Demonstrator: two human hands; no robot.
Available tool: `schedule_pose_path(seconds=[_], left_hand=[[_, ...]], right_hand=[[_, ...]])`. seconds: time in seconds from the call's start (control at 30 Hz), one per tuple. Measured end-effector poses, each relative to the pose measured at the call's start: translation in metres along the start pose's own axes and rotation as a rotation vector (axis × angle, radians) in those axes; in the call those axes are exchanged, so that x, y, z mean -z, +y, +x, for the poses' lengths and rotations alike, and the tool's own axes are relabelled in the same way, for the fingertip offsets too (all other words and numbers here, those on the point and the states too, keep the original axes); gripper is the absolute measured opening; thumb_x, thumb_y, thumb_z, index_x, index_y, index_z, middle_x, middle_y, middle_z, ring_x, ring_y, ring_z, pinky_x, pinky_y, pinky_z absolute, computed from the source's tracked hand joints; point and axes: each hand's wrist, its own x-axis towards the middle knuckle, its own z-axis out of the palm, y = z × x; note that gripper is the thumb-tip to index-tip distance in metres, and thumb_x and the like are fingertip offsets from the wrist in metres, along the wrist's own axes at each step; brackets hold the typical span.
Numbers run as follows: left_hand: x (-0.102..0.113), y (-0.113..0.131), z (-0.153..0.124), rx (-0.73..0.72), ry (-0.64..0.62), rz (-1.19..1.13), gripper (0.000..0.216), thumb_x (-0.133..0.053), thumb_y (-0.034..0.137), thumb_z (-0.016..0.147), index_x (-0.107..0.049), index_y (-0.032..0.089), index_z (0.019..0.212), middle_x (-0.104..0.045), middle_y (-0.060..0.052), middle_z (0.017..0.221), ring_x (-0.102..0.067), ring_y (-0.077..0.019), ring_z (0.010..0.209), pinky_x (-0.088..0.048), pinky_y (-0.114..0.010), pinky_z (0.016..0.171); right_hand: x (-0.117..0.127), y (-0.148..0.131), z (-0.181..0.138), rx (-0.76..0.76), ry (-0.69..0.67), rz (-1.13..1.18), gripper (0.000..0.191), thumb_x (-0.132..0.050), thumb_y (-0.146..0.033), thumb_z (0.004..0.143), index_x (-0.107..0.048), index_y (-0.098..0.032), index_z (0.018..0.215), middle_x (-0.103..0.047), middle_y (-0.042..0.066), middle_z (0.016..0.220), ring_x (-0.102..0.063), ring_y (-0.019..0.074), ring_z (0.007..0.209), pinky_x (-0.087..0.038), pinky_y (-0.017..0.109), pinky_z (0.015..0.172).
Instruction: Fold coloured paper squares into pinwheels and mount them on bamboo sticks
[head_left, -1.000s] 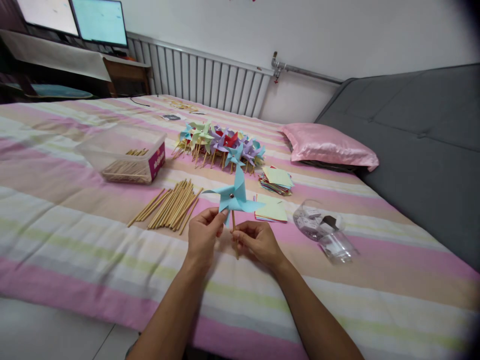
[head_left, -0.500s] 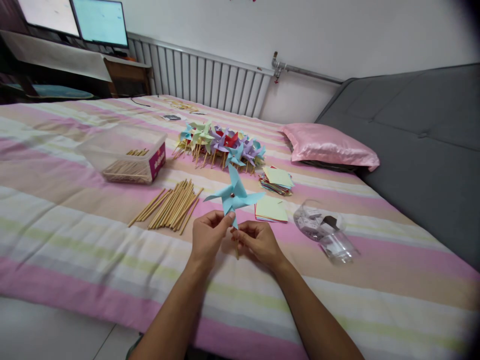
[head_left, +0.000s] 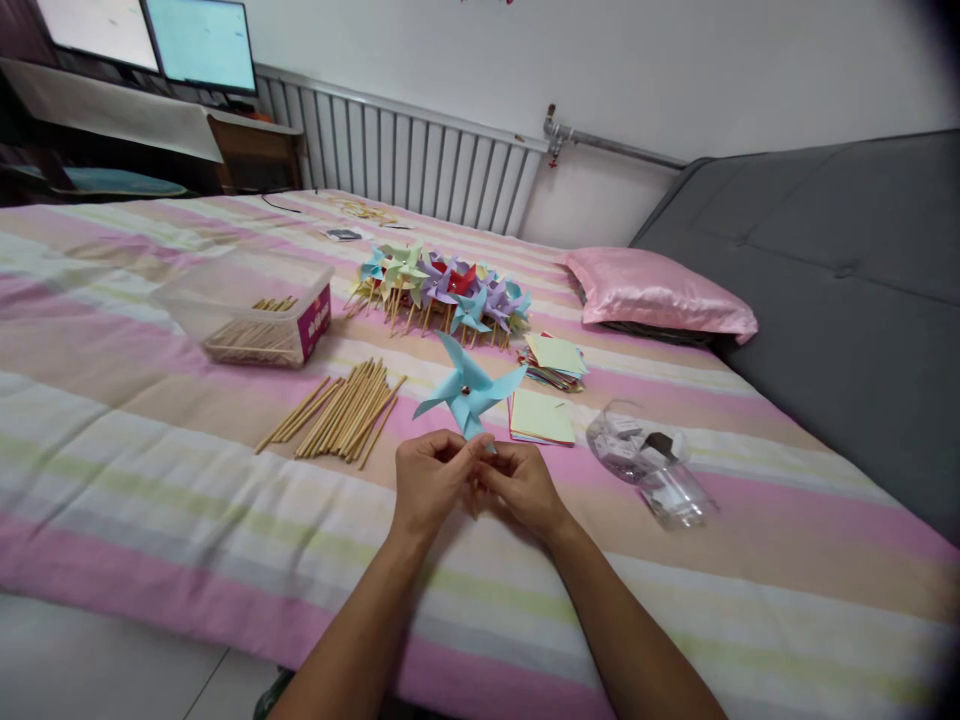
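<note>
A light blue paper pinwheel [head_left: 468, 390] stands upright on a thin wooden stick just above my hands. My left hand [head_left: 429, 482] and my right hand [head_left: 520, 484] meet below it, both pinched closed round the stick, which is mostly hidden by the fingers. Both hands hover over the striped bedsheet [head_left: 150, 470]. A loose bundle of wooden sticks [head_left: 339, 408] lies to the left of my hands. A small stack of paper squares [head_left: 541, 418] lies just beyond my right hand.
A heap of finished coloured pinwheels [head_left: 442, 285] lies farther back. A clear plastic box of sticks [head_left: 251, 310] sits at the left, a clear bag of small parts [head_left: 646, 462] at the right. A second paper stack [head_left: 553, 360], a pink pillow [head_left: 660, 293] and a grey headboard [head_left: 847, 290] lie beyond.
The pinwheel's blades have turned. My left hand has slid right and down until it touches my right hand on the stick.
</note>
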Motion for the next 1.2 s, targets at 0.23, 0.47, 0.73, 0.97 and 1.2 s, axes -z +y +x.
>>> schedule_pose_path(seconds=[0.23, 0.47, 0.73, 0.97, 1.2], left_hand=[[0.008, 0.004, 0.004, -0.314, 0.500, 0.061, 0.026, -0.070, 0.033, 0.072, -0.055, 0.018, 0.057, -0.045, 0.005, 0.052, -0.038, -0.0069, 0.047, -0.032, -0.021, 0.046], [0.017, -0.003, 0.014, -0.348, 0.511, 0.165, 0.015, -0.069, 0.028, 0.073, -0.071, 0.018, 0.084, -0.054, 0.002, 0.067, -0.041, -0.0074, 0.051, -0.034, -0.022, 0.048], [0.013, -0.002, 0.011, -0.333, 0.441, 0.210, 0.009, -0.068, 0.026, 0.074, -0.068, 0.017, 0.071, -0.054, 0.003, 0.061, -0.041, -0.0087, 0.051, -0.033, -0.023, 0.048], [0.009, 0.001, 0.007, -0.322, 0.406, 0.136, 0.021, -0.068, 0.031, 0.074, -0.066, 0.017, 0.090, -0.055, 0.002, 0.069, -0.042, -0.0076, 0.050, -0.035, -0.022, 0.047], [0.025, 0.052, -0.020, -0.576, 0.829, 0.025, 0.016, -0.058, 0.033, 0.083, -0.059, 0.018, 0.089, -0.055, 0.001, 0.080, -0.054, -0.0123, 0.067, -0.045, -0.027, 0.061]], right_hand=[[0.002, -0.001, 0.001, -0.038, 0.008, 0.031, 0.024, -0.072, -0.038, 0.072, -0.069, -0.014, 0.067, -0.064, 0.002, 0.061, -0.053, 0.0099, 0.050, -0.043, 0.022, 0.050], [0.000, -0.002, 0.002, -0.048, -0.002, 0.037, 0.026, -0.072, -0.039, 0.070, -0.067, -0.014, 0.064, -0.064, 0.002, 0.059, -0.053, 0.0099, 0.048, -0.044, 0.023, 0.049], [0.002, 0.002, 0.002, -0.038, 0.033, 0.042, 0.020, -0.073, -0.035, 0.071, -0.069, -0.015, 0.071, -0.066, 0.002, 0.064, -0.055, 0.0098, 0.050, -0.046, 0.023, 0.052], [0.003, 0.002, 0.006, -0.024, 0.109, 0.122, 0.020, -0.075, -0.034, 0.067, -0.070, -0.015, 0.072, -0.068, 0.002, 0.064, -0.055, 0.0089, 0.048, -0.046, 0.022, 0.049], [0.001, 0.017, 0.006, 0.179, 0.410, 0.123, 0.018, -0.071, -0.033, 0.073, -0.070, -0.016, 0.078, -0.069, 0.002, 0.071, -0.053, 0.0073, 0.048, -0.045, 0.020, 0.048]])
